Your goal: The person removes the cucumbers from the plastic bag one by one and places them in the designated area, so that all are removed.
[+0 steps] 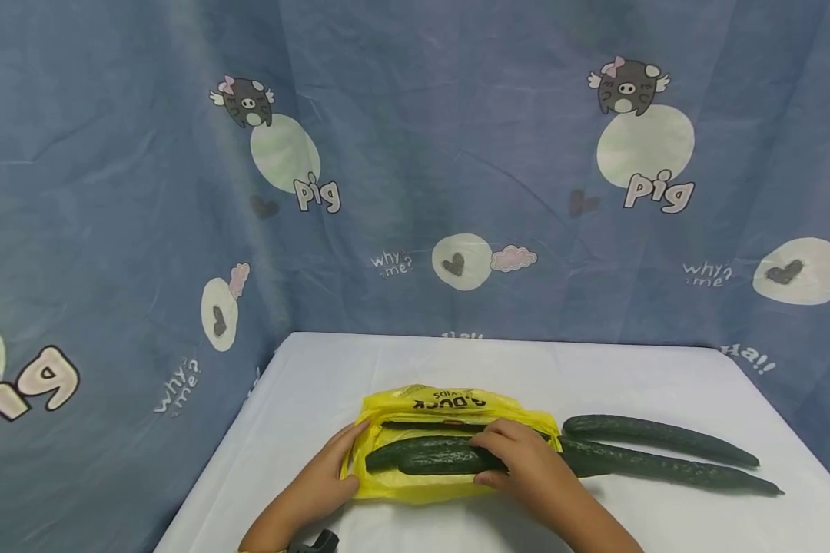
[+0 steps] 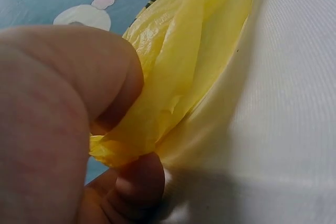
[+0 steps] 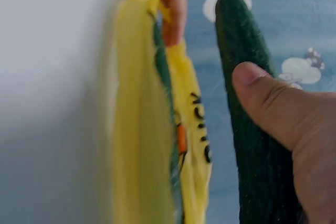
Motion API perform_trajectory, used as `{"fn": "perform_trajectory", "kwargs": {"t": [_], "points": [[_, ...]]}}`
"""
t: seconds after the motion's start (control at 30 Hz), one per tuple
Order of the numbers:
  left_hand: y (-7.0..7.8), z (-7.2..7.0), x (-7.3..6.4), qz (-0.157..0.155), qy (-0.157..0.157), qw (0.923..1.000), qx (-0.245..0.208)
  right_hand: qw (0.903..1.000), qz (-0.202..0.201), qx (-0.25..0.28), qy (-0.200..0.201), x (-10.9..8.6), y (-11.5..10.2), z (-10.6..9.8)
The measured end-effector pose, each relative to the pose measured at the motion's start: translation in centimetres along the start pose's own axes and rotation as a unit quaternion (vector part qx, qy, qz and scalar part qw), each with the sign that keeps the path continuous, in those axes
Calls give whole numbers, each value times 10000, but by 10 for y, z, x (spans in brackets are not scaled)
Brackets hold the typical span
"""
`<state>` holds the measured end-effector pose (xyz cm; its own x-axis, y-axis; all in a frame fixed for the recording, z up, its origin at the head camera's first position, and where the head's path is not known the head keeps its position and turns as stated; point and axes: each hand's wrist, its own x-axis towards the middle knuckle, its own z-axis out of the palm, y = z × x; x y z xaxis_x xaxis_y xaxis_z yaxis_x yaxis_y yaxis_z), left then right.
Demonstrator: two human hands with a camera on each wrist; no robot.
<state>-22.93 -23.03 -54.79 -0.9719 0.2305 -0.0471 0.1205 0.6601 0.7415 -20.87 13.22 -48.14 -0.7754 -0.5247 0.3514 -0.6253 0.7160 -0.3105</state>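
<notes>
At the yellow bag's left end, the left hand pinches the rim of the yellow bag between thumb and fingers. Across the open mouth I see 1 rear cucumber, with the front cucumber just before it, gripped by the right hand. Farther right, on the white tabletop, lie 2 more, the far cucumber and the near cucumber.
</notes>
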Motion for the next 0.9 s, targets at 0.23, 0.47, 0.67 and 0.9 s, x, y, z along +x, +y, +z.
{"fn": "perform_trajectory", "kwargs": {"t": [0.23,0.47,0.67,0.9], "points": [[1,0,0,-42,-59,10000,22,9973,-443,-215,550,-15,19,5],[1,-2,1,-18,-148,9999,-66,9942,-602,-383,801,-25,33,7],[-1,-2,2,12,-141,9999,-93,9905,-749,-530,1021,-34,44,6],[-2,-1,2,15,-136,9999,-105,9915,-634,-634,942,-47,55,-2]]}}
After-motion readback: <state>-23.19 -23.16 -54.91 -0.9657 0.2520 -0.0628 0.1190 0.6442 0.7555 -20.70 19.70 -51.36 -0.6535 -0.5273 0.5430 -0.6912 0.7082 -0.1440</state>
